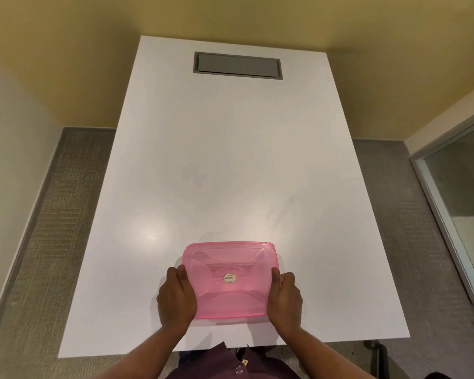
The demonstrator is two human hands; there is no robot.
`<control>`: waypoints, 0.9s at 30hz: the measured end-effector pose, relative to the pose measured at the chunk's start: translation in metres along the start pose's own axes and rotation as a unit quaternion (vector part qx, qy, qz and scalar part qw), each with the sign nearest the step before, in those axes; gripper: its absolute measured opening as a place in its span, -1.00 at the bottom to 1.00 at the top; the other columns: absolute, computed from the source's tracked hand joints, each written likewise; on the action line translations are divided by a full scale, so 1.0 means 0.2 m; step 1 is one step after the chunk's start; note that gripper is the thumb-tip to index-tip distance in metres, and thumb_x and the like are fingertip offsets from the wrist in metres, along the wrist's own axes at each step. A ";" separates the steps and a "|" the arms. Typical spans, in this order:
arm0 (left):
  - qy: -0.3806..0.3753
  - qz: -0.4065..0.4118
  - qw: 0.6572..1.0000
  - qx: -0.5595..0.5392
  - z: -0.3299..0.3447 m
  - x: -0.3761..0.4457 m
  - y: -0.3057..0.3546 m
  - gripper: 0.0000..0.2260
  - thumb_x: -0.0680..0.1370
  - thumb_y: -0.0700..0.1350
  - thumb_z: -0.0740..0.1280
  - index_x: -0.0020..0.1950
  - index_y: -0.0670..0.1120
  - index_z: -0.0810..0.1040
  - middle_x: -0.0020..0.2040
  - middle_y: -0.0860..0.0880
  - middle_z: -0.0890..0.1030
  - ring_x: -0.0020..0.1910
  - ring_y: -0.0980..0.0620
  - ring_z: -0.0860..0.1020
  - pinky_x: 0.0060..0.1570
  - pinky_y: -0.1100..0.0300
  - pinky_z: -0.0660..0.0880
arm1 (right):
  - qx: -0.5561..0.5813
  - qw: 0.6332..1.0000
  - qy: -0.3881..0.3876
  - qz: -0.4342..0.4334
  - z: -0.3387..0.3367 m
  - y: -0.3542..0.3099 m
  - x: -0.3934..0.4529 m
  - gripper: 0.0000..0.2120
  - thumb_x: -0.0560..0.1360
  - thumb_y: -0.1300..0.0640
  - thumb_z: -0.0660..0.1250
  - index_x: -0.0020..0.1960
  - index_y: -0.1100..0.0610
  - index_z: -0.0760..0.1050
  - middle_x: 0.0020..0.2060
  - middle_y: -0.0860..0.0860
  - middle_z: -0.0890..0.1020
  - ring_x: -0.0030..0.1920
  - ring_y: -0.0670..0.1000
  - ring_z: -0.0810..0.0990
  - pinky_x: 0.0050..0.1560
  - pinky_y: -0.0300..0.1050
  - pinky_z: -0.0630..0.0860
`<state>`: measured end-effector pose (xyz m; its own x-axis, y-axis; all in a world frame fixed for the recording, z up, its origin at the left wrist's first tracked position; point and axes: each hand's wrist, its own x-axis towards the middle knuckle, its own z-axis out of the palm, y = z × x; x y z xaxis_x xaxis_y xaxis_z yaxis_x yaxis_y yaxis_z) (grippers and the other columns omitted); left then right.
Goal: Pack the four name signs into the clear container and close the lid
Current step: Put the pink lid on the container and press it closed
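Container, pink lid on, is gripped at both sides by left hand and right hand; lid may be left unseated at far edge if unevenly pressed; signs cannot be made out.

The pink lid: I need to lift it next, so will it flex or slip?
The pink lid looks thin and translucent, so probably light and somewhat bendy. Its glossy surface may be slippery; the left hand and right hand hold opposite edges, which should steady it.

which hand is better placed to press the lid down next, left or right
Neither clearly. The left hand and the right hand grip opposite short ends of the pink lid, thumbs on its rim, about level. The lid's far right corner looks slightly off, so the right, marginally.
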<state>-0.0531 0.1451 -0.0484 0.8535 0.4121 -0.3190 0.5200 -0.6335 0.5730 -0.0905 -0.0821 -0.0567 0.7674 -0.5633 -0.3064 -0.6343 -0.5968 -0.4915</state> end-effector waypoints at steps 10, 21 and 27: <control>-0.036 -0.028 0.998 -0.051 -0.02 0.02 0.01 -0.63 0.66 0.17 -0.04 -0.06 -0.05 0.38 -0.19 -0.01 0.53 -0.17 -0.15 0.54 -0.17 -0.02 0.45 | -0.023 1.000 -0.011 0.002 -0.04 -0.03 0.01 -0.50 0.57 -0.35 -0.12 -0.11 0.03 0.33 -0.27 -0.08 0.54 -0.26 0.01 0.57 -0.23 -0.06 0.45; -0.152 -0.113 0.966 -0.175 -0.05 0.04 0.21 -0.48 0.67 0.20 -0.07 0.52 -0.02 0.33 0.47 -0.14 0.44 0.44 -0.20 0.39 0.40 -0.07 0.30 | 0.099 0.992 -0.080 -0.003 -0.15 -0.14 0.15 -0.70 0.71 -0.06 0.02 0.15 0.01 0.49 -0.04 -0.10 0.60 0.01 0.02 0.59 0.10 0.00 0.54; -0.160 -0.119 0.958 -0.205 -0.02 0.21 0.37 -0.47 0.66 0.23 -0.04 0.52 0.00 0.34 0.50 -0.12 0.41 0.47 -0.17 0.37 0.42 -0.02 0.27 | 0.136 0.988 -0.070 0.019 -0.23 -0.26 0.34 -0.71 0.68 0.02 0.07 0.04 0.07 0.55 -0.12 -0.05 0.64 -0.06 0.05 0.60 0.08 0.07 0.55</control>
<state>0.0205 0.1190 -0.0161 0.7130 0.2487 -0.6555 0.7003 -0.2087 0.6826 -0.0100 -0.1149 -0.0140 0.7606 -0.4864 -0.4299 -0.6294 -0.3903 -0.6720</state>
